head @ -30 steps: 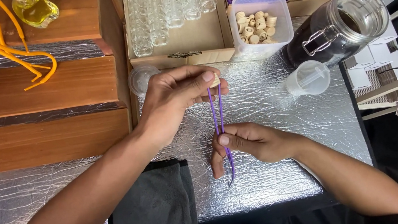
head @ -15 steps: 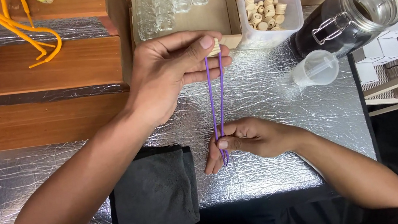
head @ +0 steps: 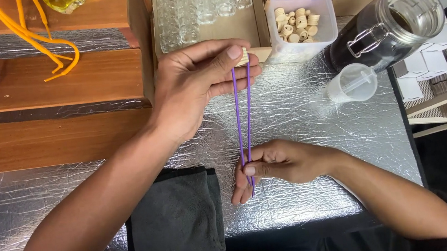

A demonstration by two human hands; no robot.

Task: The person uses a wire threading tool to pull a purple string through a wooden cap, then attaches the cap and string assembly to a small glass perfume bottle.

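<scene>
Cloth [head: 175, 216] left of cord [head: 246, 122]; cup [head: 352, 82], jar [head: 387, 26] right; tub [head: 301, 19] behind.

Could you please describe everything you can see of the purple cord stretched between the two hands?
The purple cord is thin, smooth and looks rubbery or plastic. It runs as two near-parallel strands, pulled taut, above the crinkled silver foil surface. Its upper end meets a small pale cork pinched in the left hand; its lower ends are gripped by the right hand, with short tips poking out below the fingers.

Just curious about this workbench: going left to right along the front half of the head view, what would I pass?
Dark grey cloth → purple cord, stretched between left hand and right hand → small clear cup → white cardboard pieces.
</scene>
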